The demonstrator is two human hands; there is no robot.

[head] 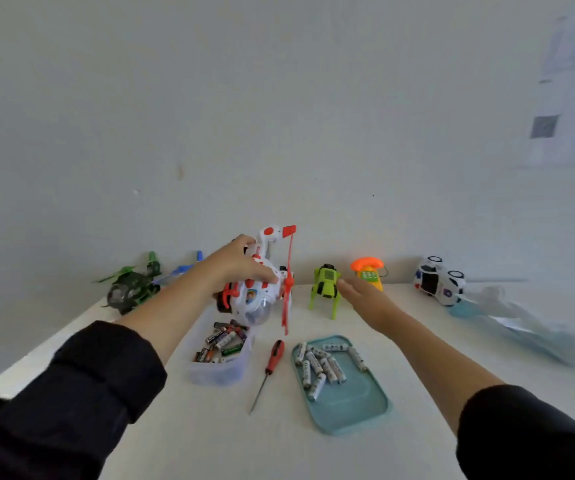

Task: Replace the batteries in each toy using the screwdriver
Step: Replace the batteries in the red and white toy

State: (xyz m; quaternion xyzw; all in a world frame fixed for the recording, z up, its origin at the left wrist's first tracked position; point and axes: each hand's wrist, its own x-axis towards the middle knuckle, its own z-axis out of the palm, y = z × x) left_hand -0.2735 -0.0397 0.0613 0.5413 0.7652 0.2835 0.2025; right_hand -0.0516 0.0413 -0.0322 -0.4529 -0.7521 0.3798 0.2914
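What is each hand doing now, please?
Left hand: holds the white and red helicopter.
Right hand: open, holding nothing, beside the green toy.

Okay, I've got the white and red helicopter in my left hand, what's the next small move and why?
Probably bring the right hand, open near the green toy, back to the screwdriver lying untouched between the clear tub and the teal tray. The left hand already grips the helicopter, so its battery cover likely needs unscrewing first.

White wall [279, 116], paper sheets [570, 91] on it
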